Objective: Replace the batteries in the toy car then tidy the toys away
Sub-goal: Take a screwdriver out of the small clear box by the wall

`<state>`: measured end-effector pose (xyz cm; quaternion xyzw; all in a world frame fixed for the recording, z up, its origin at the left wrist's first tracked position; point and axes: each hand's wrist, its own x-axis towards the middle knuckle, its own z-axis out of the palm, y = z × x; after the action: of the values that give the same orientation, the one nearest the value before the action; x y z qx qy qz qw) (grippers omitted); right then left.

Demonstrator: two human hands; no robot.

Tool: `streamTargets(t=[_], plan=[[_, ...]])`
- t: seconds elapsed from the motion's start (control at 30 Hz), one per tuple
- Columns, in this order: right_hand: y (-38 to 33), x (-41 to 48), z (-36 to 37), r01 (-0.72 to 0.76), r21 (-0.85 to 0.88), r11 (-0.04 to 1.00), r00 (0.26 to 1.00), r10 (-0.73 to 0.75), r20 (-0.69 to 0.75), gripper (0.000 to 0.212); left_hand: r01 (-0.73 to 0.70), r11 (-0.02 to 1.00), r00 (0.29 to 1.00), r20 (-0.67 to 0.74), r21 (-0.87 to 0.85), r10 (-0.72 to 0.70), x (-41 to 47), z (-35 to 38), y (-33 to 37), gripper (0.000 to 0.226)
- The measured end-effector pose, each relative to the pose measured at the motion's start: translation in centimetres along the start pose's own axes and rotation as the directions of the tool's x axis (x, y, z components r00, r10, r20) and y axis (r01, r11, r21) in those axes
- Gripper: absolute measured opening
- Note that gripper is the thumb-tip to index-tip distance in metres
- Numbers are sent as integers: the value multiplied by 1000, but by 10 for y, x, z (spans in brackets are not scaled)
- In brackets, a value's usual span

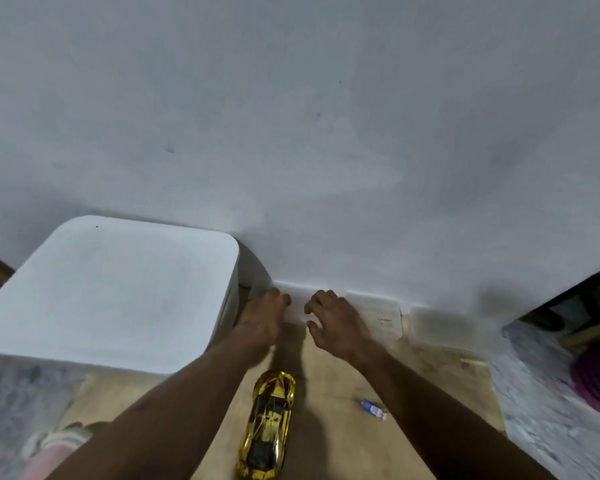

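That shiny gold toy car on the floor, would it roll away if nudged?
The gold toy car probably rolls lengthwise if nudged, lying flat on the smooth floor. Its mirror-glossy shell looks slippery to grip and is likely thin, light plastic.

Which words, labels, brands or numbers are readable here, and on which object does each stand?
No text is readable.
White flat object by the wall: small dark print, too blurred to read.
Battery on the floor: coloured label, too blurred to read.
Gold toy car: no lettering visible.
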<state>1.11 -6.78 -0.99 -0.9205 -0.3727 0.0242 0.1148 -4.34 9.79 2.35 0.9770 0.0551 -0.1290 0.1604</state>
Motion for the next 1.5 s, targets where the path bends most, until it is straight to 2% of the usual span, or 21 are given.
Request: streamTargets(t=[0.1, 0.3, 0.43, 0.7, 0.93, 1.13, 1.3, 1.37, 1.43, 1.5], plan=[[-6, 15, 3, -13, -79, 997, 994, 21, 108, 36, 9, 998, 1000, -6, 57, -9, 9, 1, -5, 55], [-5, 19, 14, 5, -205, 979, 996, 14, 93, 40, -2, 981, 998, 59, 192, -10, 29, 13, -19, 83], [-2, 18, 18, 28, -282, 959, 996, -2, 92, 42, -28, 945, 999, 53, 325, 12, 36, 19, -20, 79], [-5, 16, 26, 26, -284, 959, 991, 13, 134, 42, -13, 940, 998, 68, 341, -11, 41, 22, -20, 85], [-5, 16, 21, 5, -270, 963, 995, 23, 100, 42, -18, 955, 998, 70, 297, -3, 40, 13, -19, 80], [5, 15, 9, 10, -303, 953, 998, 8, 59, 39, -24, 979, 999, 26, 201, 19, 38, -4, -15, 59], [5, 12, 1, -25, -282, 959, 1000, 27, 2, 50, -7, 990, 1000, -5, 138, 8, 42, -21, -14, 39], [4, 7, -2, -29, -240, 970, 995, 6, -98, 45, 12, 995, 1000, -17, 95, -11, 45, -28, -13, 34], [2, 0, 1, 40, -163, 986, 974, -75, -213, 31, 36, 999, 999, -29, 28, -35, 47, -32, -12, 30], [-2, -4, 6, 112, -105, 988, 962, -134, -238, 17, 59, 998, 997, -52, -32, -61, 49, -35, -12, 32]])
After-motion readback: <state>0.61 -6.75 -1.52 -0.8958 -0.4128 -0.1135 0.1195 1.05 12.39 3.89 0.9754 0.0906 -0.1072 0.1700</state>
